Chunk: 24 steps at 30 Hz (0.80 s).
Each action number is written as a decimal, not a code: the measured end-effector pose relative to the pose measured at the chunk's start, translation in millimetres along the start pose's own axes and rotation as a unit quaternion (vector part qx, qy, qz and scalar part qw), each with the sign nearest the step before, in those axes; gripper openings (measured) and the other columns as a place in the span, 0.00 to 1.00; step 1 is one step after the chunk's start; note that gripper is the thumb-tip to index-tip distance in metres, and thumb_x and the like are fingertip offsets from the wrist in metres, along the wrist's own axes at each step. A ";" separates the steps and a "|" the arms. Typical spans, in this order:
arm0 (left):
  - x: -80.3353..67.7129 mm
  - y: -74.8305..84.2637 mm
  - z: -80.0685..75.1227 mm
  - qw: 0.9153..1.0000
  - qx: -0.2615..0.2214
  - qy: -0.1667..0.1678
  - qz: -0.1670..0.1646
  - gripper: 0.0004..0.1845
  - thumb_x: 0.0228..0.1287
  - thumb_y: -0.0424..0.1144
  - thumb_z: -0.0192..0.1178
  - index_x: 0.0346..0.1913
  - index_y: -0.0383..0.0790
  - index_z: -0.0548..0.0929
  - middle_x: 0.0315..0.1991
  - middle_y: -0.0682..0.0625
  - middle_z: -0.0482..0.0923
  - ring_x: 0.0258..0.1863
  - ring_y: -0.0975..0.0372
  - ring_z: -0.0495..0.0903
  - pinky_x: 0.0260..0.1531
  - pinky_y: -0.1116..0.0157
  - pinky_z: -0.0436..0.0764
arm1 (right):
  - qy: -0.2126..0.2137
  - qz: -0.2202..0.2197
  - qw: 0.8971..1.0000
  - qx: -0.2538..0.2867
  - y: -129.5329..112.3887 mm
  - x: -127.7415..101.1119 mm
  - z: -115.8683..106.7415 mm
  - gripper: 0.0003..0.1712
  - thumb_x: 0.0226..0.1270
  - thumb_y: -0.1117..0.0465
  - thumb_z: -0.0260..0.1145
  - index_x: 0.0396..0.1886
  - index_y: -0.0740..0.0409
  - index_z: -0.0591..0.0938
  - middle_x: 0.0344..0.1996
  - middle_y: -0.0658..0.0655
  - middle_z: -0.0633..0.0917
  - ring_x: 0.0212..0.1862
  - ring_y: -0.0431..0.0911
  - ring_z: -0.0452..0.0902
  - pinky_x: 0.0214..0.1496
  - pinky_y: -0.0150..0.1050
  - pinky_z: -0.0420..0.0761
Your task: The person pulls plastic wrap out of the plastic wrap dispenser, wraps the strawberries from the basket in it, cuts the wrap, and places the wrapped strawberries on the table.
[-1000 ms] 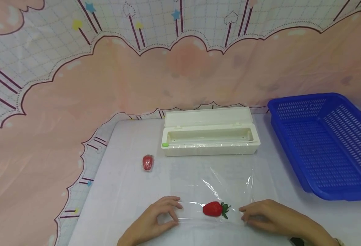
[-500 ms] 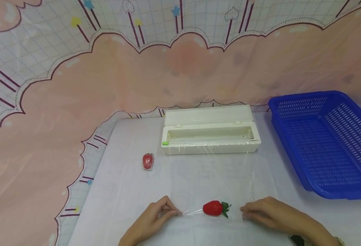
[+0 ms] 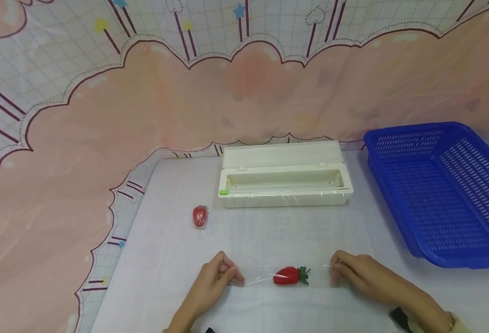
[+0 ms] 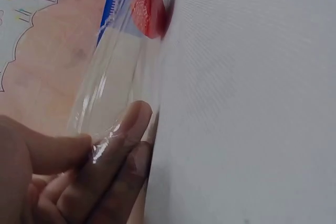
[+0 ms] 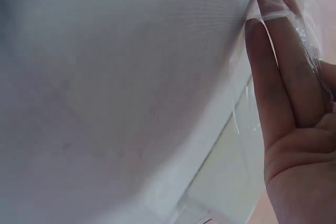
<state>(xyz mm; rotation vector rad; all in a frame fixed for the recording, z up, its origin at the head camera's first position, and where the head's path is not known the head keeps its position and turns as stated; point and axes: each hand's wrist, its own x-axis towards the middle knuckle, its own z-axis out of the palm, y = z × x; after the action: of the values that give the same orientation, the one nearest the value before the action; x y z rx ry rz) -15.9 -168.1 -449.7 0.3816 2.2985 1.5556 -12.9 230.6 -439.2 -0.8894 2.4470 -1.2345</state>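
A red strawberry (image 3: 286, 275) with green leaves lies on its side near the front of the table, its leaves toward the right. Clear cling film (image 3: 258, 274) stretches across it between the two hands. To its left, my left hand (image 3: 215, 282) pinches one end of the film; in the left wrist view the thumb presses the film (image 4: 100, 95) against the fingers. At the other end my right hand (image 3: 354, 273) grips the film, which wraps over its fingertips (image 5: 273, 3) in the right wrist view.
Behind the strawberry stands a white lidded box (image 3: 286, 199) with its lid up and a small green tab. A small wrapped red fruit (image 3: 200, 216) lies at the left. The blue basket (image 3: 394, 222) stands at the right, a patterned curtain (image 3: 248, 101) behind.
Both hands have closed on the film and moved slightly up the frame. The film's spread area has narrowed to a band, with glints now over the strawberry.
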 end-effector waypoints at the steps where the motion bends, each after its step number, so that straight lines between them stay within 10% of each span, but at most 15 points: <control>1: 0.7 1.1 0.5 1.000 -0.010 0.004 -0.012 0.09 0.75 0.39 0.55 0.41 0.35 0.73 0.33 0.48 0.88 0.33 0.61 0.89 0.41 0.68 0.85 | -0.001 0.012 1.000 0.009 0.3 1.3 0.0 0.10 0.80 0.64 0.51 0.42 0.47 0.76 0.29 0.36 0.84 0.32 0.30 0.79 0.32 0.32 0.80; 24: 20.0 4.8 10.4 0.991 0.015 0.101 -0.083 0.04 0.61 0.28 0.65 0.31 0.30 0.80 0.20 0.47 0.85 0.19 0.63 0.85 0.24 0.70 0.84 | -0.003 0.153 0.987 0.042 -0.2 28.3 4.2 0.07 0.74 0.64 0.59 0.33 0.58 0.76 0.18 0.42 0.83 0.21 0.34 0.79 0.25 0.31 0.78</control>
<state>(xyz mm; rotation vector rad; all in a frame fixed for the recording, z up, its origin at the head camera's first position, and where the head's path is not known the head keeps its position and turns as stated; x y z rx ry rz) -29.5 -149.5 -451.3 0.0374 2.4352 1.5400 -32.8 210.1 -440.4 -0.4717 2.3917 -1.2083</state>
